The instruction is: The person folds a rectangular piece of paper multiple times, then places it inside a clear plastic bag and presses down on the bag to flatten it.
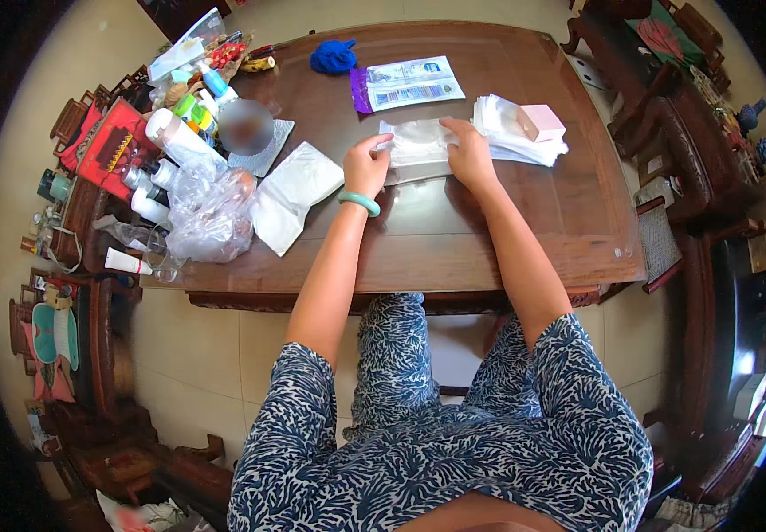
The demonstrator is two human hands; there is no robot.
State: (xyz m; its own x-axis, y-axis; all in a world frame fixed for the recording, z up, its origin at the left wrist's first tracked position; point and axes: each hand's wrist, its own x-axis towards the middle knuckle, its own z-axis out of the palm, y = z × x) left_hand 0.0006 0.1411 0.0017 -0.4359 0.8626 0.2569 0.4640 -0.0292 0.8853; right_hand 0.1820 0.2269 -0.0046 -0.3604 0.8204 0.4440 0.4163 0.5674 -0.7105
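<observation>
The clear sheet (418,152) is between the two hands over the table (578,222), straight out at twelve o'clock from the person. Its longer side seems to run from nine to three o'clock, across the body; whether it rests on the wood or is lifted slightly is hard to tell. The left hand (367,167) has a narrow hold on its nine o'clock edge, the right hand (470,156) a similar one toward its upper corner at two, fingertips hidden in part. Neither hand is nearer: the sheet spans the gap between them. From the sheet, the white stack (511,154) lies at three o'clock, just beside the right hand, with a pink box (544,122) on it. A purple-edged pack (414,85) lies at twelve, a blue cloth (333,57) near eleven, and a white bag (294,199) at eight, just beside the left hand.
</observation>
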